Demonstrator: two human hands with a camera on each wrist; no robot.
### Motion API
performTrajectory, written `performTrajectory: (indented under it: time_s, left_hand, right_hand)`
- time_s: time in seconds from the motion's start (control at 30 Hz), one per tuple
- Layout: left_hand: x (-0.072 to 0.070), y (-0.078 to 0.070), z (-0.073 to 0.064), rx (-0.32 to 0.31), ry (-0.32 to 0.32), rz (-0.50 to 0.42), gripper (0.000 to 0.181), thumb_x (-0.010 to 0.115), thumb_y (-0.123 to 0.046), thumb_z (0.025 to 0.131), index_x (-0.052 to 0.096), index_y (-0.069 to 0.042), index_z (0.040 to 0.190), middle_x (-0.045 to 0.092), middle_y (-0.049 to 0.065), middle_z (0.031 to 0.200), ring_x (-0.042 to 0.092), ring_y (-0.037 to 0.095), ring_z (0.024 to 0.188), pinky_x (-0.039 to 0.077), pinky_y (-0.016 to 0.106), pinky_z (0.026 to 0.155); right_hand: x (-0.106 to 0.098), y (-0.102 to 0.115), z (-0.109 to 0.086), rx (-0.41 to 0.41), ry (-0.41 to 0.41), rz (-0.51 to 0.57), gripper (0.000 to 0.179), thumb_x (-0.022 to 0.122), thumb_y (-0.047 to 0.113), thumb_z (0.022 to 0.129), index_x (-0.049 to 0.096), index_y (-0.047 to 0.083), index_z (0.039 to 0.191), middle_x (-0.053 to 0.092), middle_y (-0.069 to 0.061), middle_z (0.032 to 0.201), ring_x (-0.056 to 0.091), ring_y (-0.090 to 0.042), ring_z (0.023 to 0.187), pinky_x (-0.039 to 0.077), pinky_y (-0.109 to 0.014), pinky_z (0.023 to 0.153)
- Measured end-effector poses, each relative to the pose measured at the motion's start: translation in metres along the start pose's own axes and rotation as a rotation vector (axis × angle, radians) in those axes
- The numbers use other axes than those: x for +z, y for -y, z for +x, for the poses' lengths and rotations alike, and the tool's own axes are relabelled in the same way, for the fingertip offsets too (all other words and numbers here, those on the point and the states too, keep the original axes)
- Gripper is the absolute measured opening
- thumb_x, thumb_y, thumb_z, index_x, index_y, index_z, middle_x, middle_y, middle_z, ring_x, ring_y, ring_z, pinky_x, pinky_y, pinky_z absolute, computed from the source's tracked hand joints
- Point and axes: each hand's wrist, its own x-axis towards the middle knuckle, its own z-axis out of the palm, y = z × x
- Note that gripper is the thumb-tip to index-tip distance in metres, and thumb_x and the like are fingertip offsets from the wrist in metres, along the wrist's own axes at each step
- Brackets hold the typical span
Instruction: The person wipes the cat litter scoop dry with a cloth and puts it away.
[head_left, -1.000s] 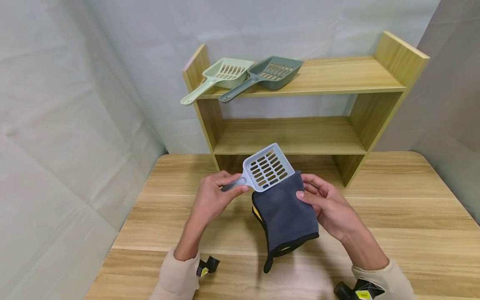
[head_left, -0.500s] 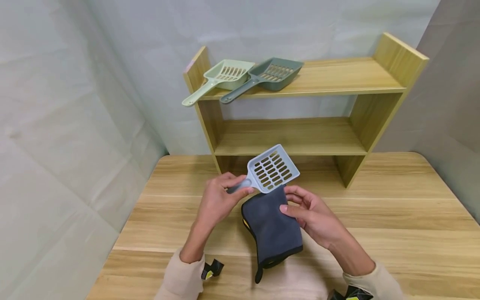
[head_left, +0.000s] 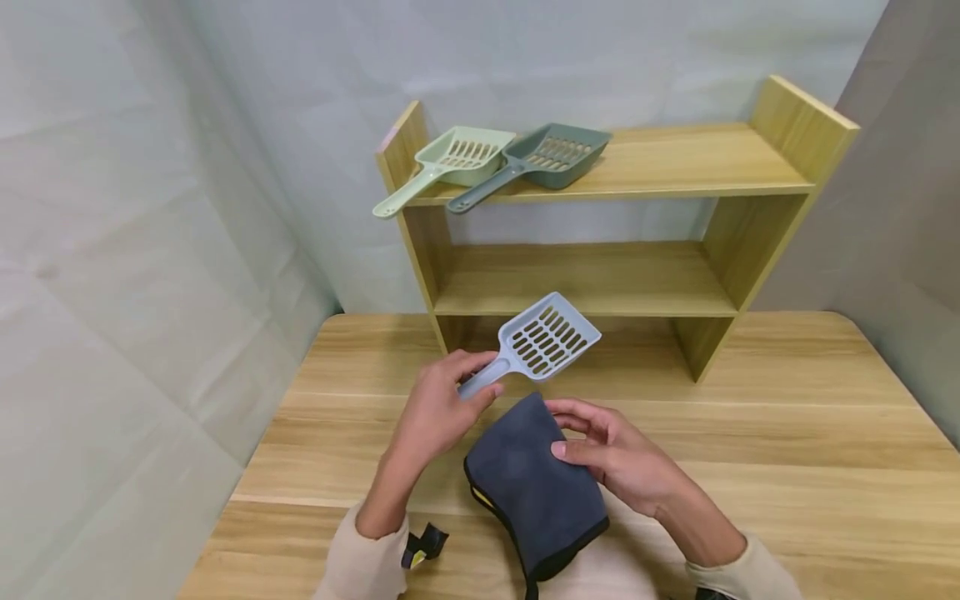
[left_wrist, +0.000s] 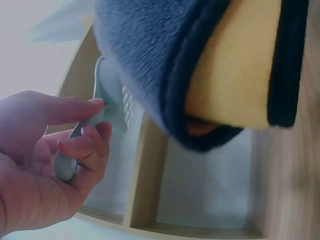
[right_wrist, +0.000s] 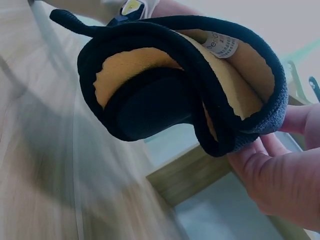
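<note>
My left hand (head_left: 438,408) grips the handle of a pale blue-grey slotted litter scoop (head_left: 550,337), its pan pointing up and right above the table. Below and to the right, my right hand (head_left: 618,458) pinches the side of a folded cloth (head_left: 528,483), dark grey outside with black edging. In the right wrist view the cloth (right_wrist: 235,85) shows its yellow inner face, a white label and a black loop. Seen from the left wrist, the cloth (left_wrist: 150,55) hangs in front of part of the scoop (left_wrist: 110,95). The scoop and cloth stand apart in the head view.
Behind the hands a wooden shelf unit (head_left: 585,254) stands on the wooden table (head_left: 810,450). On its top board lie a pale green litter scoop (head_left: 450,162) and a dark green one (head_left: 543,158), handles jutting over the front edge. Grey-white fabric walls (head_left: 150,250) surround the table.
The cloth, which overlapped the scoop's pan, has come down and left with my right hand, away from the scoop. My left hand and the scoop have shifted slightly right.
</note>
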Motion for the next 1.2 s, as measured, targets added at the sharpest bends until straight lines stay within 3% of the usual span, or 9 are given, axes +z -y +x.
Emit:
performTrajectory:
  time_s: [0.43, 0.77, 1.2]
  left_hand:
    - [-0.008, -0.019, -0.008, -0.026, 0.003, 0.020, 0.035, 0.079, -0.004, 0.093, 0.076, -0.008, 0.127, 0.072, 0.008, 0.104, 0.062, 0.018, 0.087, 0.047, 0.031, 0.078]
    - [-0.016, -0.045, -0.007, 0.033, -0.023, 0.016, 0.037, 0.079, -0.006, 0.094, 0.074, -0.009, 0.131, 0.072, 0.005, 0.106, 0.063, 0.017, 0.089, 0.051, 0.034, 0.081]
    - [-0.039, -0.090, 0.010, 0.138, -0.061, 0.026, 0.032, 0.081, -0.009, 0.094, 0.076, -0.006, 0.125, 0.076, 0.006, 0.105, 0.067, 0.019, 0.090, 0.053, 0.036, 0.080]
  right_hand:
    - [-0.030, 0.006, -0.030, -0.037, -0.047, 0.074, 0.054, 0.057, -0.002, 0.107, 0.052, 0.019, 0.157, 0.064, 0.003, 0.143, 0.072, -0.014, 0.117, 0.063, -0.032, 0.092]
    - [-0.037, 0.005, -0.040, -0.028, -0.105, 0.104, 0.061, 0.055, 0.000, 0.109, 0.038, 0.015, 0.166, 0.057, 0.004, 0.150, 0.069, -0.012, 0.120, 0.061, -0.030, 0.095]
    - [-0.041, 0.001, -0.044, 0.008, -0.140, 0.069, 0.067, 0.056, 0.002, 0.109, 0.030, 0.011, 0.169, 0.050, 0.008, 0.155, 0.065, -0.010, 0.124, 0.061, -0.026, 0.092]
